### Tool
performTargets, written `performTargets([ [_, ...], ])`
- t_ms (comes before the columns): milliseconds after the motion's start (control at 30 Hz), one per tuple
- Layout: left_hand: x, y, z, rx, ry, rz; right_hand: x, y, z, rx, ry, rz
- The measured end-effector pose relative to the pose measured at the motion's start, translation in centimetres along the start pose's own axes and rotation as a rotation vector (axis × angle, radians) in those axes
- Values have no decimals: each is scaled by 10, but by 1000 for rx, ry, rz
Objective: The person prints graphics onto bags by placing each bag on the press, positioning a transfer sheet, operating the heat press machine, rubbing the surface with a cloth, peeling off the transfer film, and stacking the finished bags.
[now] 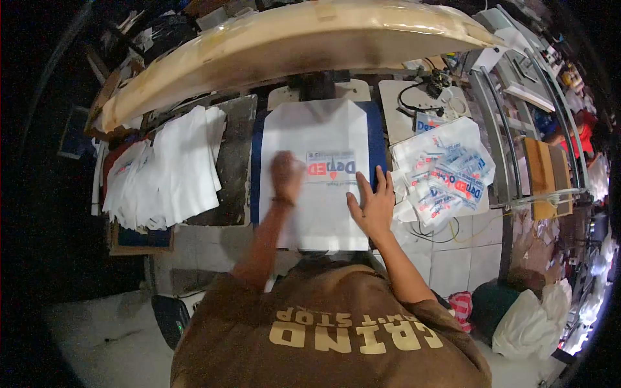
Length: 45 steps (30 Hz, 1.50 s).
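A white flat piece (317, 220), cloth or paper, with cut-off upper corners lies on a dark blue pad (376, 139) in front of me. On its middle is a small rectangular print (331, 168) with red and blue letters, upside down to me. My left hand (286, 178) is over the white piece, just left of the print. It is smeared by motion, so its fingers cannot be made out. My right hand (375, 204) rests at the right edge of the white piece with fingers spread, holding nothing.
White printed pieces (168, 171) are piled on the left. On the right, several transfer sheets (453, 178) with similar lettering lie heaped. A long padded beam (310, 39) spans the far side. Cables (430, 87) and a metal rack (498, 123) stand at right.
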<state>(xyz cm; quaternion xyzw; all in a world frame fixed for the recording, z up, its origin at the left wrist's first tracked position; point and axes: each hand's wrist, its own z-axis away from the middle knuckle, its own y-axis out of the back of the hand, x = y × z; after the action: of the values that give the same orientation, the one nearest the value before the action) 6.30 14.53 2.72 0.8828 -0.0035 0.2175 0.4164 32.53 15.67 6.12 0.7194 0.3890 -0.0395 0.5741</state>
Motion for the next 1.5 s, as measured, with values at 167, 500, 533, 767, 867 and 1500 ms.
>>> performTargets([
  [167, 34, 17, 19, -137, 13, -34, -3, -2, 1, 24, 13, 43],
  [500, 31, 22, 29, 74, -195, 42, -7, 1, -5, -20, 5, 48],
  [533, 46, 33, 26, -85, -111, 180, -6, 1, -5, -24, 2, 46],
  [767, 13, 12, -10, 74, -34, 182, -2, -3, 0, -4, -4, 51],
  [867, -20, 13, -18, -119, 87, 80, 2, -5, 2, 4, 6, 28],
  [1500, -50, 30, -26, -146, 212, -30, 3, -3, -1, 54, 32, -17],
])
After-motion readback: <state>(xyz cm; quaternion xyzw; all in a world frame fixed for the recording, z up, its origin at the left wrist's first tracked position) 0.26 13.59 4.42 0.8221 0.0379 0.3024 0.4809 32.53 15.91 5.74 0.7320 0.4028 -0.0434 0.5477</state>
